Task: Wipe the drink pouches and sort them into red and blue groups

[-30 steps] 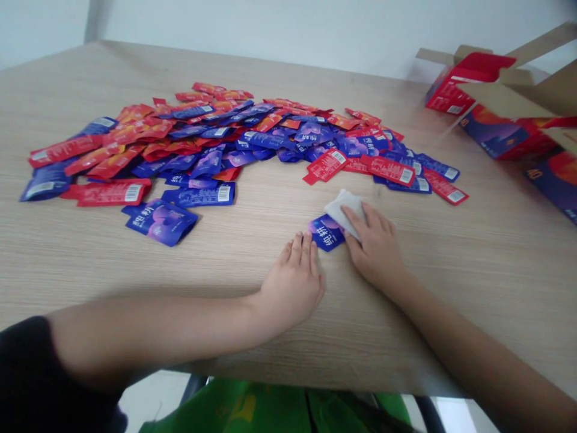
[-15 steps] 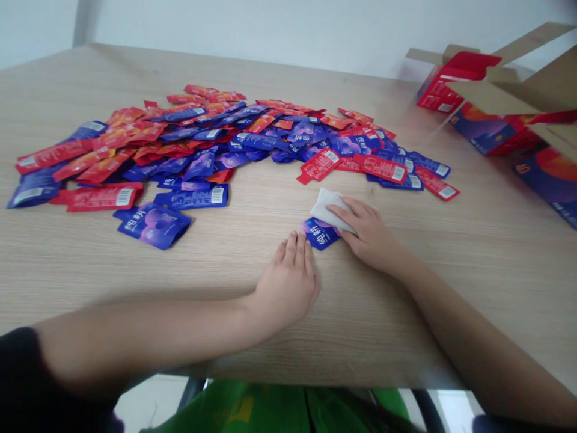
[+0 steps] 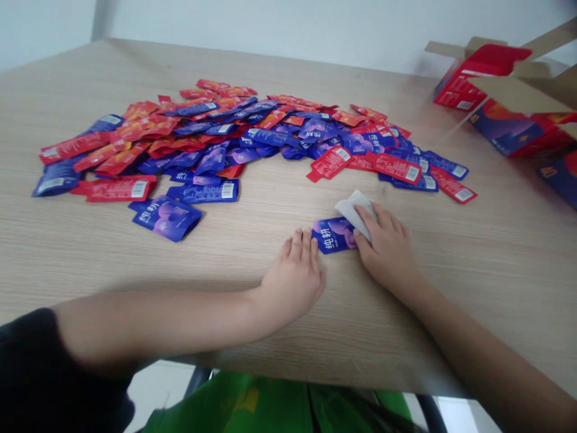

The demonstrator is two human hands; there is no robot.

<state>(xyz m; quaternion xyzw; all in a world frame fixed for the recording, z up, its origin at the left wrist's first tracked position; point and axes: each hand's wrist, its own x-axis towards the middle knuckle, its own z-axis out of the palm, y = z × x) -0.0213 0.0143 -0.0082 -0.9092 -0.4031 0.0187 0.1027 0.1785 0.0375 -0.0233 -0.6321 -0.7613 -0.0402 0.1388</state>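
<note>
Head view: a person's left hand (image 3: 295,273) is resting on the tabletop (image 3: 261,231), its fingers lying together and their tips touching the left end of a blue pouch (image 3: 331,239). Whether they are gripping that end, I cannot tell, the thumb being hidden. The right hand (image 3: 390,246) is clamping a folded white cloth (image 3: 356,207), which is covering part of the pouch's far right side. That blue pouch is lying between the two hands, its printed front facing up.

Beyond the hands, a broad heap of red and blue pouches (image 3: 270,138) is stretching from left to right. Along its near left edge a loose pouch (image 3: 169,219) is showing its purple print; farther right, a red pouch (image 3: 331,163) is lying with its barcode up. On the far right, a red box (image 3: 466,81) and a printed box (image 3: 505,129) are standing with flaps open. A green garment (image 3: 243,403) is showing below the tabletop's near edge.
</note>
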